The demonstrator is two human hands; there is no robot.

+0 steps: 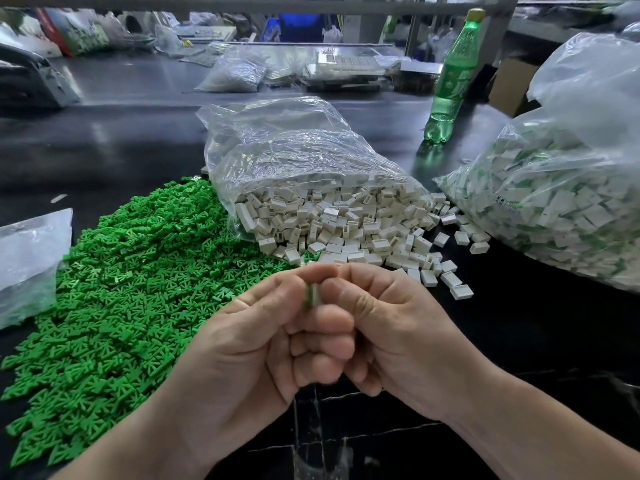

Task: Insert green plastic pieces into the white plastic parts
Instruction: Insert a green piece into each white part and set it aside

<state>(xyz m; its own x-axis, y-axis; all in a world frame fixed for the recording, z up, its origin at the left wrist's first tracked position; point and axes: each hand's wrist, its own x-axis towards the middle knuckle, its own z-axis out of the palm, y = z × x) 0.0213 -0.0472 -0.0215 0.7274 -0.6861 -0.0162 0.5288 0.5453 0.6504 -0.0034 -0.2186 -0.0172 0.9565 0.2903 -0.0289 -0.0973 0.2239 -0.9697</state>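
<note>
My left hand (256, 344) and my right hand (391, 337) meet at the centre bottom, fingers curled, knuckles touching. Between the thumbs they pinch one small piece (313, 295), white with a green edge, blurred and mostly hidden by the fingers. A wide heap of green plastic pieces (131, 282) covers the black table to the left of my hands. Small white plastic parts (349, 230) spill from an open clear bag (294, 157) just beyond my hands.
A large clear bag (561, 209) of white parts with green showing lies at the right. A green plastic bottle (450, 77) stands behind it. Another clear bag (27, 258) lies at the left edge. More bags and clutter sit at the table's back.
</note>
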